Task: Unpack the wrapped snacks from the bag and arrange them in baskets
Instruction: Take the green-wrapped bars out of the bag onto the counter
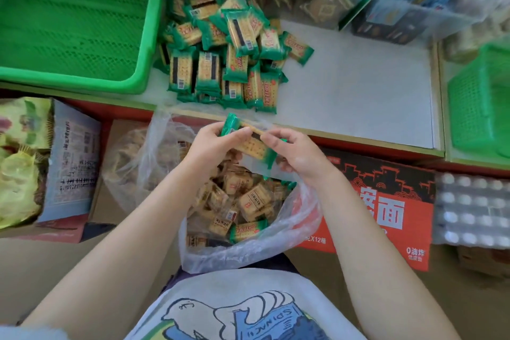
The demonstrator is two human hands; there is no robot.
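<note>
1. Keep the white shelf top [358,91] as the staging ground; bare room lies to the right of the heap, between it and the smaller green basket [480,107] at the right edge.
2. Treat the large green basket [80,22] at upper left as the likely home for these packets; apparently nothing in it yet, so start rows from one corner rather than tipping in.
3. Mind the clear plastic bag [248,251] below the hands: mouth open, many wrapped snacks inside, mostly tan-wrapped with a few green among them. Best kept upright against the body so nothing spills.
4. Add to the pile of green packets [229,58] on the shelf just beside the large basket, laying each flat, not stacked on edge.
5. Hold steady on the green-wrapped cracker packet [249,143], now lifted above the bag mouth at the shelf's near edge, tilted.
6. Left hand [212,143]: fingers curled round the packet's upper end, a firm pinch.
7. Right hand [292,152]: fingertips closed on the lower end. Probably more than one packet in the grip; cannot tell how many. Squeeze lightly, since crackers crush.
</note>
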